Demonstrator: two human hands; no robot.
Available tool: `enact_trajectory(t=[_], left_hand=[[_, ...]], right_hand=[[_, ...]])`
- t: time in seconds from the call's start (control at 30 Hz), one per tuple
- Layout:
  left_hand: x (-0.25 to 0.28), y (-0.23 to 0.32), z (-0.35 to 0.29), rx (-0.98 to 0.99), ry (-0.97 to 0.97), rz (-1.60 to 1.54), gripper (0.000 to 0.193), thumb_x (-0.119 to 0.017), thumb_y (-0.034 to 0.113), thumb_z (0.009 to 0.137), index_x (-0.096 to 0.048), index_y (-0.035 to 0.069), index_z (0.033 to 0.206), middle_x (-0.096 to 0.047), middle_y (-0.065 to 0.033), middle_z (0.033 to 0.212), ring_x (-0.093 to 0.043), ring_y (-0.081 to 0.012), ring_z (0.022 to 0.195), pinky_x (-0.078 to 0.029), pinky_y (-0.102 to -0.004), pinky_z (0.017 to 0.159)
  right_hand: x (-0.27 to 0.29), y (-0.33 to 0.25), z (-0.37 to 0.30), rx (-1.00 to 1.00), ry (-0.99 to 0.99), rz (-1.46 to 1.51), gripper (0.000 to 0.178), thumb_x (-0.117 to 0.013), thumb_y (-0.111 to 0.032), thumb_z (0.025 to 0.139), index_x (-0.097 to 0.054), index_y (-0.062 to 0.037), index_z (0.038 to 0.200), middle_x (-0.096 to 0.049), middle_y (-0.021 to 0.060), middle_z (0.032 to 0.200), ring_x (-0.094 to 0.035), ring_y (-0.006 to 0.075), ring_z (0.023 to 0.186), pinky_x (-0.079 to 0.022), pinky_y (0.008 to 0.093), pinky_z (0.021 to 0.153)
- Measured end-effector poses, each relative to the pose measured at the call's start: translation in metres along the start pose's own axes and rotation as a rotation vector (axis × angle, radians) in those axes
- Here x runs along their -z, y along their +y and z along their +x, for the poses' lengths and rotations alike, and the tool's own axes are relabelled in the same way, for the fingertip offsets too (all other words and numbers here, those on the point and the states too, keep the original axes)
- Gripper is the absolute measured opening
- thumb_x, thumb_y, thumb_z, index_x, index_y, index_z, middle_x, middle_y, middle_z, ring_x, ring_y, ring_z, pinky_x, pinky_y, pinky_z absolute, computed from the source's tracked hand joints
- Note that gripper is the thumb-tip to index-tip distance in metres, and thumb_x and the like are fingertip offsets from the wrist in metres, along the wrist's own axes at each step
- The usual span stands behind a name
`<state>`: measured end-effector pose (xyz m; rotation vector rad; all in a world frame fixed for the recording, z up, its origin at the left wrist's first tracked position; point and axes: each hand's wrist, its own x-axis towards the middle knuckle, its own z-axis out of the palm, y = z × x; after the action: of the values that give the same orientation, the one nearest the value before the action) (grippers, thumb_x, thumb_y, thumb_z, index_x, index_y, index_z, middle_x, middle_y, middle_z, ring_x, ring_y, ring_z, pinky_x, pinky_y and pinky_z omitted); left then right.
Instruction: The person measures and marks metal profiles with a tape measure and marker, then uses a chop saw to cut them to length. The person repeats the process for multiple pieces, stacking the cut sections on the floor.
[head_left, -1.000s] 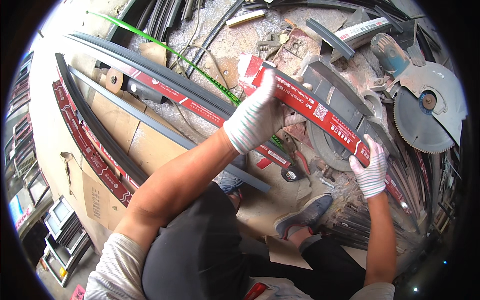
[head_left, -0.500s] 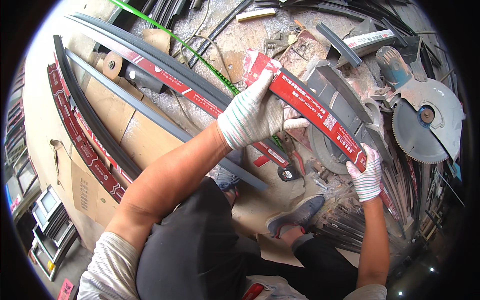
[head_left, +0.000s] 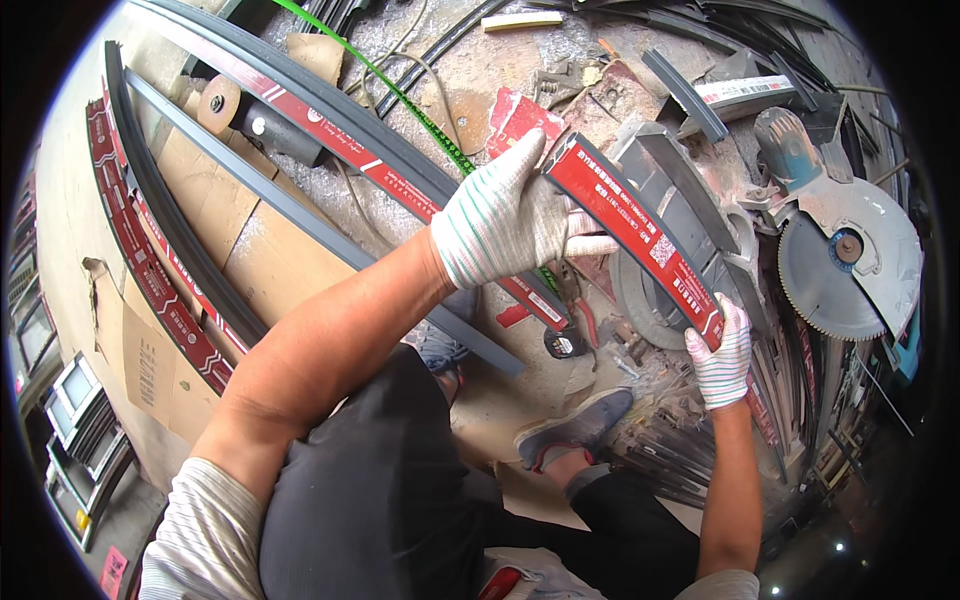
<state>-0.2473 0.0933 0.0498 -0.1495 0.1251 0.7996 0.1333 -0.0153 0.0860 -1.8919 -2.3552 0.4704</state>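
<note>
A short grey window-frame profile [head_left: 640,225] with red printed film along its face is held slanting in front of me. My left hand [head_left: 510,220], in a white striped knit glove, is at its upper end, thumb stretched along the end and fingers curled against its lower edge, partly hidden. My right hand [head_left: 722,355], gloved alike, closes round its lower end. Behind the profile stands a mitre saw, its toothed round blade [head_left: 820,275] to the right. Below my left hand, a black tape measure [head_left: 564,342] lies near red-handled pliers [head_left: 587,318].
Long film-covered profiles [head_left: 330,135] cross the left side over cardboard [head_left: 290,250]. A green strip [head_left: 400,95] runs among them. A dark cylindrical tool with a round disc [head_left: 217,104] lies at the left. Thin offcuts [head_left: 675,460] pile up at lower right, near my shoe [head_left: 575,428].
The profile has tilted slightly, so its upper end face shows more. My left thumb has come a little away from that end. The whole view has shifted slightly.
</note>
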Motion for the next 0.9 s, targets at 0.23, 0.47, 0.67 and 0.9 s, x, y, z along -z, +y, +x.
enact_trajectory(t=[0.23,0.47,0.67,0.9], left_hand=[[-0.0023,0.0016,-0.0019,0.037,0.037,0.047,0.063,-0.037,0.053,0.107,-0.042,0.009,0.151,-0.049,-0.0159,0.151,-0.049,-0.0417,0.137,-0.044,-0.0579,0.111],[-0.0024,0.0017,-0.0023,0.023,0.045,0.027,0.056,-0.039,0.047,0.107,-0.045,0.008,0.146,-0.051,-0.0176,0.148,-0.052,-0.0398,0.135,-0.046,-0.0573,0.109],[0.0015,0.0016,0.0011,0.002,-0.006,0.126,0.052,-0.056,0.043,0.104,-0.051,0.007,0.143,-0.053,-0.0182,0.148,-0.055,-0.0345,0.134,-0.053,-0.0512,0.105],[0.0010,0.0015,0.0016,0.008,-0.042,0.149,0.057,-0.054,0.044,0.104,-0.046,0.009,0.149,-0.054,-0.0145,0.147,-0.056,-0.0324,0.133,-0.049,-0.0514,0.109]], right_hand=[[-0.0008,0.0014,-0.0017,0.004,-0.002,0.020,0.076,-0.083,-0.033,0.081,-0.049,-0.0022,0.141,-0.057,0.0198,0.128,-0.056,0.0384,0.118,-0.044,0.0472,0.105],[-0.0006,0.0034,-0.0025,-0.023,-0.035,0.042,0.069,-0.077,-0.034,0.088,-0.048,-0.0010,0.141,-0.056,0.0203,0.132,-0.054,0.0374,0.123,-0.041,0.0463,0.108],[0.0023,0.0003,-0.0005,-0.002,-0.025,0.045,0.068,-0.077,-0.034,0.088,-0.049,-0.0009,0.141,-0.056,0.0203,0.131,-0.055,0.0372,0.121,-0.042,0.0461,0.107],[0.0037,-0.0022,-0.0015,0.006,0.003,0.007,0.074,-0.082,-0.033,0.082,-0.048,-0.0020,0.140,-0.057,0.0213,0.125,-0.055,0.0389,0.117,-0.044,0.0485,0.104]])
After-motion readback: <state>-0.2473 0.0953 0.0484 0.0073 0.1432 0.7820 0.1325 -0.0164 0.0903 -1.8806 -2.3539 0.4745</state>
